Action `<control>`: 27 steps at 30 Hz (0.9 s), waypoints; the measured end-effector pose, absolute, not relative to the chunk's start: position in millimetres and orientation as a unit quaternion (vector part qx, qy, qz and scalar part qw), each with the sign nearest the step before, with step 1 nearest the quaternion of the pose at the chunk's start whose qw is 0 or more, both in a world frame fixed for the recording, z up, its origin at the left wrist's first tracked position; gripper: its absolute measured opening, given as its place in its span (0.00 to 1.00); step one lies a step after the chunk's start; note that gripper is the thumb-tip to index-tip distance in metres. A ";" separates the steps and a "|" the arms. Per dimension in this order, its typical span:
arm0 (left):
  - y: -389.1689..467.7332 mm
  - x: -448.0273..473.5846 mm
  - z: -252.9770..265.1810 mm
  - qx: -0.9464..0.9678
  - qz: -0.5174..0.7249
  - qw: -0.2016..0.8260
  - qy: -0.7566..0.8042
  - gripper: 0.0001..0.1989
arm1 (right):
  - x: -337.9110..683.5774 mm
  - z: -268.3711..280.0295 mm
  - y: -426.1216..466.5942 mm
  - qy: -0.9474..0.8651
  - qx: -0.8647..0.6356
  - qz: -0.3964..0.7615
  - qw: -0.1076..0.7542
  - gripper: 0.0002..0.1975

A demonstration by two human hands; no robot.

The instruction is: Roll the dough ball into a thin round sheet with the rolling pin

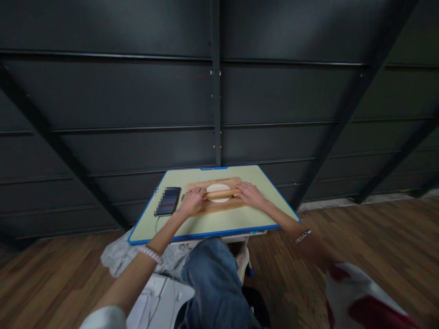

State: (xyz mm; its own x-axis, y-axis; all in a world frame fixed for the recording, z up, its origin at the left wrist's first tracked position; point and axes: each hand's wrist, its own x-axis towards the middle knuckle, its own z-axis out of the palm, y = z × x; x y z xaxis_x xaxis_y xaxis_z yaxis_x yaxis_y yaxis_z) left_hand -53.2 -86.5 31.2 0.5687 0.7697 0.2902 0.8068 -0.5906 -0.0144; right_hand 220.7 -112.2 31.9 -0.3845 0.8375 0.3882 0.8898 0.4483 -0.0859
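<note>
A light wooden rolling pin (222, 193) lies crosswise over a round, flat, pale sheet of dough (218, 187). Beneath the dough is a wooden board (236, 182), set on a small table. My left hand (194, 201) is closed round the pin's left end, near the board's left edge. At the other end, my right hand (250, 193) grips the pin with its fingers curled over it. Dough shows both behind and in front of the pin. The hands cover the pin's ends.
The pale green table (219, 224) has a blue rim. A phone (168, 201) with a white cable lies left of the board. Dark metal panels (154, 91) stand behind the table. Grey cloth (120, 251) and white papers (147, 306) sit below at the left, beside my knee (214, 274).
</note>
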 end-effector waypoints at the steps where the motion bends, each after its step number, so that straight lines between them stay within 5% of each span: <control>1: -82.1 -53.8 34.5 -0.885 -0.116 0.085 -0.442 0.12 | 218.3 31.0 -107.2 -0.830 -0.517 -0.061 0.200 0.16; 15: -58.1 -44.1 7.7 -0.877 -0.115 0.062 -0.462 0.30 | 199.8 11.4 -89.3 -0.817 -0.558 -0.040 0.141 0.27; 22: -12.2 -25.5 19.8 -0.851 -0.065 -0.044 -0.519 0.31 | 181.6 4.1 -90.3 -0.763 -0.625 -0.071 0.146 0.27; 27: 17.2 -9.0 16.5 -0.845 -0.079 -0.026 -0.529 0.30 | 176.9 3.1 -91.9 -0.734 -0.653 -0.090 0.165 0.27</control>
State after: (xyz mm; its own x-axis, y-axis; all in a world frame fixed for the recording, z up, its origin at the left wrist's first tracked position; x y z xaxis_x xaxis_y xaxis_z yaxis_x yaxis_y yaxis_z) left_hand -9.0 17.2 16.5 0.4282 0.8976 0.1051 0.8892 -0.4392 0.1279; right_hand 176.9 -91.9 3.1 -0.0925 0.9285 0.3596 0.9877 0.1312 -0.0846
